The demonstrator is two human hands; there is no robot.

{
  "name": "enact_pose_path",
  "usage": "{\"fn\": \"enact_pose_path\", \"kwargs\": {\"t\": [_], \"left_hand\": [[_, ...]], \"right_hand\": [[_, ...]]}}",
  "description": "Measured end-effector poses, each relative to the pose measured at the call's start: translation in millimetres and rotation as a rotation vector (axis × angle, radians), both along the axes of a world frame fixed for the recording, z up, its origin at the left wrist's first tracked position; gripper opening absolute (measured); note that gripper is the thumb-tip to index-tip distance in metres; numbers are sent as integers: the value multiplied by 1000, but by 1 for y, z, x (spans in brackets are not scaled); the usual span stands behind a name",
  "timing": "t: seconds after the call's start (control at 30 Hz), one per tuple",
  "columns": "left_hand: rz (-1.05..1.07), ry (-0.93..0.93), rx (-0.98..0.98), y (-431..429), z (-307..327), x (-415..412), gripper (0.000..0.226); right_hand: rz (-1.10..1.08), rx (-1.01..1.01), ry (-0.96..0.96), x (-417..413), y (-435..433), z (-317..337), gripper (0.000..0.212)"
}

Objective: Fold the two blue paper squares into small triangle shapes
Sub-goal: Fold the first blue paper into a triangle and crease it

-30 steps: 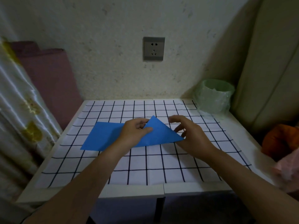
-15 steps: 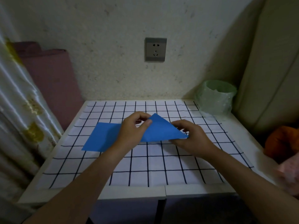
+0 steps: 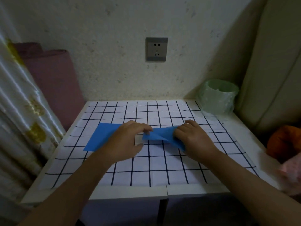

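Note:
A folded blue paper triangle [image 3: 160, 135] is held just above the checked table between both hands. My left hand [image 3: 127, 141] pinches its left tip with curled fingers. My right hand [image 3: 193, 137] grips its right end, where the paper bends over on itself. A second blue paper square [image 3: 101, 137] lies flat on the table to the left, partly hidden under my left hand and wrist.
The small white table carries a black-grid cloth [image 3: 151, 167]. A green bin lined with clear plastic [image 3: 217, 100] stands at the back right corner. A wall socket [image 3: 156, 49] is behind. Curtain and mauve roll [image 3: 53, 75] left, orange cushion [image 3: 283, 141] right.
The broad triangle that stood tilted up between my hands has been folded down into a narrower, flatter shape. My right hand moved right and up onto its right end.

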State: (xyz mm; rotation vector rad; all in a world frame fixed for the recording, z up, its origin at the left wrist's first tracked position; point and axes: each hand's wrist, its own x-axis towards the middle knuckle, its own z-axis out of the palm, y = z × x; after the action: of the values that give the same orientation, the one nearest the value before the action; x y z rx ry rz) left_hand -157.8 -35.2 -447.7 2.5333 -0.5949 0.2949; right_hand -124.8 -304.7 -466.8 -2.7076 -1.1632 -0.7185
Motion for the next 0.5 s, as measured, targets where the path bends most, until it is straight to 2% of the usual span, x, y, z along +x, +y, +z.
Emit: {"fn": "enact_pose_path", "kwargs": {"t": [0.1,0.23,0.33,0.43,0.5], "left_hand": [[-107,-52,173,-5,-9,-5,55],[-166,-173,277,-19,-22,-5,52],[-169,-118,268,-22,-30,-5,43],[-118,-13,300,-15,-34,-2,37],[-92,65,250,-12,-35,-4,37]], "right_hand": [[-1,-217,-85,-4,11,-4,27],[40,-336,-90,-10,21,-7,34],[46,-403,33,-11,24,-9,37],[51,-396,114,-11,16,-10,41],[60,-357,169,-11,13,-9,41]]}}
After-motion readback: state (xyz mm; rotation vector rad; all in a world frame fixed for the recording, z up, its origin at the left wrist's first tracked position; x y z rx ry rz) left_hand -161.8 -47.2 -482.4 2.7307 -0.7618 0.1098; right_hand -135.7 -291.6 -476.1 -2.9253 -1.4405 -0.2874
